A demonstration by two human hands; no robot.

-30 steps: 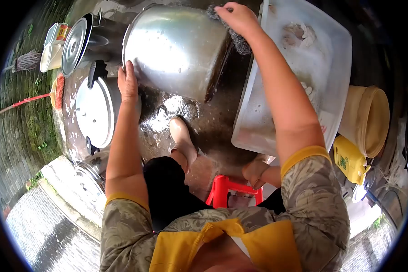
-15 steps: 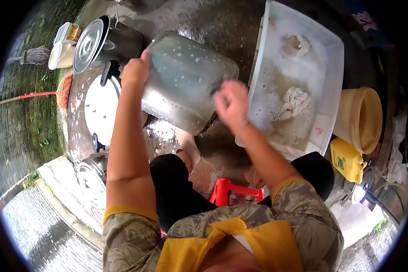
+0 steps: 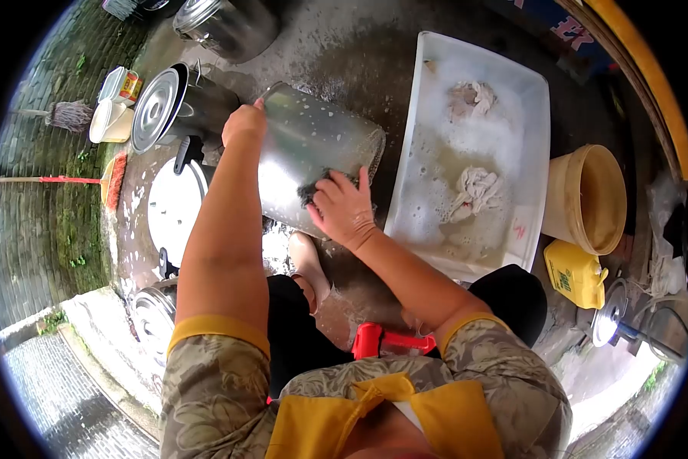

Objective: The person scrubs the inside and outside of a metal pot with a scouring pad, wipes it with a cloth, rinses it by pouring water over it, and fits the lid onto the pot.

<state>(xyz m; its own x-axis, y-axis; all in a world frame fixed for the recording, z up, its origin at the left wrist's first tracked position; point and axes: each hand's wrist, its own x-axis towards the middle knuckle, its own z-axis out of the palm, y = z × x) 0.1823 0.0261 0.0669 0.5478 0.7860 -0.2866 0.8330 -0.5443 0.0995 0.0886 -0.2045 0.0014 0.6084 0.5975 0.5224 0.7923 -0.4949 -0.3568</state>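
Note:
A large metal pot [image 3: 325,130], wet and flecked with foam, lies tipped on its side in front of me. My left hand [image 3: 244,125] is closed over its rim at the left end, with the fingers mostly hidden behind the edge. Against the lower part of the pot's wall, my right hand [image 3: 344,205] presses a dark scouring pad [image 3: 310,191], fingers bent over it. To the right stands a white plastic tub [image 3: 534,153] of sudsy water, with two wet cloths [image 3: 478,191] in it.
Lidded pots [image 3: 229,30] and a white lid with black handles [image 3: 174,206] stand left. A tan bucket [image 3: 566,195] and yellow jug [image 3: 573,271] sit right of the tub. A red stool [image 3: 390,342] is beneath me; a broom [image 3: 113,181] lies far left.
My right hand has slid with the scouring pad down and left along the pot's wall. My left hand keeps its hold on the rim. The view has shifted, bringing another pot in at the top.

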